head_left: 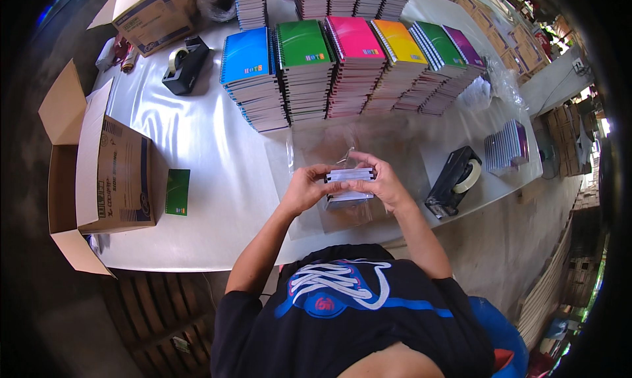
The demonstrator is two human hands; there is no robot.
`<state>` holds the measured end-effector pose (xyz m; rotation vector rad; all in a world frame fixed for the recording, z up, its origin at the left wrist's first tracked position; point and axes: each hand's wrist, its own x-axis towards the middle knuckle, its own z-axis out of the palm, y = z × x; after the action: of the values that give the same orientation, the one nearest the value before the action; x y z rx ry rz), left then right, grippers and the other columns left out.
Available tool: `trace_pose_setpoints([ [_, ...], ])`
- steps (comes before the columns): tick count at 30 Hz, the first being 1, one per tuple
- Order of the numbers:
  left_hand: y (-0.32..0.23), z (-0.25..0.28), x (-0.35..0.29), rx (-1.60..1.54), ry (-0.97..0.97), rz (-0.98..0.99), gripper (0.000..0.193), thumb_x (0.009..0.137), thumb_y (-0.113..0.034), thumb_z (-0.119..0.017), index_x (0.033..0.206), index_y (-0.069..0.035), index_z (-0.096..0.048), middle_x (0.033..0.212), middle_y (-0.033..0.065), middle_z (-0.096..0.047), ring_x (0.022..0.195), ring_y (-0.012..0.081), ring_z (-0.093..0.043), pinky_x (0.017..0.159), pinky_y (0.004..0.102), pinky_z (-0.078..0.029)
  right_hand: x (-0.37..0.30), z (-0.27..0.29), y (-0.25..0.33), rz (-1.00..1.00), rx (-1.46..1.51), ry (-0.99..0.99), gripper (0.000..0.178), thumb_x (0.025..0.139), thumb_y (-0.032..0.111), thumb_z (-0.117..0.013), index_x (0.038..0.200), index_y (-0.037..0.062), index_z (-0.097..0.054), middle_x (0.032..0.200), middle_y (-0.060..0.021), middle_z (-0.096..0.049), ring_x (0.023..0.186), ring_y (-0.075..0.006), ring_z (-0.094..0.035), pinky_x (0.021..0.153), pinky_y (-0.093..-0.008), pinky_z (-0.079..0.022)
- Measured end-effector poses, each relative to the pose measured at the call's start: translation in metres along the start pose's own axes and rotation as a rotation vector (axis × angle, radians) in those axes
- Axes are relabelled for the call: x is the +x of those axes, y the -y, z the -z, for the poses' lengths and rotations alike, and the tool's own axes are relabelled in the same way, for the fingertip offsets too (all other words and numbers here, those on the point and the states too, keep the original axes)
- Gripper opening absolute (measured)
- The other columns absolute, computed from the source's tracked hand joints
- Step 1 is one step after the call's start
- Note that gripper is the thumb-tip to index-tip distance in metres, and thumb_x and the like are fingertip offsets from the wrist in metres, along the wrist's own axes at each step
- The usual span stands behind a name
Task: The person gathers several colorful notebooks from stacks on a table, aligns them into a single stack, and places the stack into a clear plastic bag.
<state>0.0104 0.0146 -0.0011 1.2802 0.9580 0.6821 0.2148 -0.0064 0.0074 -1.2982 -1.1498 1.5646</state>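
Both hands grip a small stack of spiral notebooks (350, 175), held edge-on in front of my body so that mostly the white page edges show. My left hand (307, 188) is closed on the stack's left end, thumb across the near side. On the right end, my right hand (385, 184) is closed too, its thumb meeting the left one and its index finger bent over the far side. Clear plastic sheeting (309, 216) lies on the table beneath the stack; whether any of it wraps the notebooks I cannot tell.
Beyond my hands stand tall notebook piles topped with blue (247, 54), green (303, 43), pink (354, 37) and yellow (398, 41). Tape dispensers sit right (454, 182) and far left (185, 66). An open carton (125, 174) and a green notebook (178, 192) are at left.
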Motion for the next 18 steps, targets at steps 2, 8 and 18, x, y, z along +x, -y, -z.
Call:
trace_pose_setpoints([
  [2,-0.001,-0.001,0.002,0.068,-0.062,0.073,0.033,0.075,-0.021,-0.076,0.099,0.001,-0.069,0.084,0.0089,-0.068,0.080,0.0138,-0.061,0.075,0.0270,-0.049,0.003,0.002,0.003,-0.098,0.029,0.041,0.054,0.068,0.013,-0.081,0.115,-0.0022,-0.058,0.095,-0.0090,-0.062,0.088,-0.0124,-0.059,0.075,-0.0238,-0.048],
  [8,0.011,-0.010,0.005,-0.134,-0.151,0.064,0.020,0.077,-0.015,-0.074,0.089,0.000,-0.070,0.077,0.0059,-0.067,0.071,0.0112,-0.060,0.069,0.0257,-0.049,0.003,-0.003,0.001,0.050,-0.077,-0.098,0.025,0.069,0.009,-0.078,0.091,0.0005,-0.071,0.081,-0.0042,-0.064,0.073,-0.0129,-0.059,0.066,-0.0261,-0.047],
  [18,-0.008,-0.010,0.009,0.354,-0.217,-0.289,0.010,0.070,-0.007,-0.073,0.076,-0.009,-0.065,0.093,0.0009,-0.066,0.105,0.0218,-0.057,0.080,0.0366,-0.041,-0.009,-0.016,0.009,0.325,-0.566,-0.271,0.017,0.072,0.013,-0.074,0.089,0.0136,-0.073,0.082,-0.0030,-0.061,0.078,-0.0186,-0.060,0.074,-0.0326,-0.045],
])
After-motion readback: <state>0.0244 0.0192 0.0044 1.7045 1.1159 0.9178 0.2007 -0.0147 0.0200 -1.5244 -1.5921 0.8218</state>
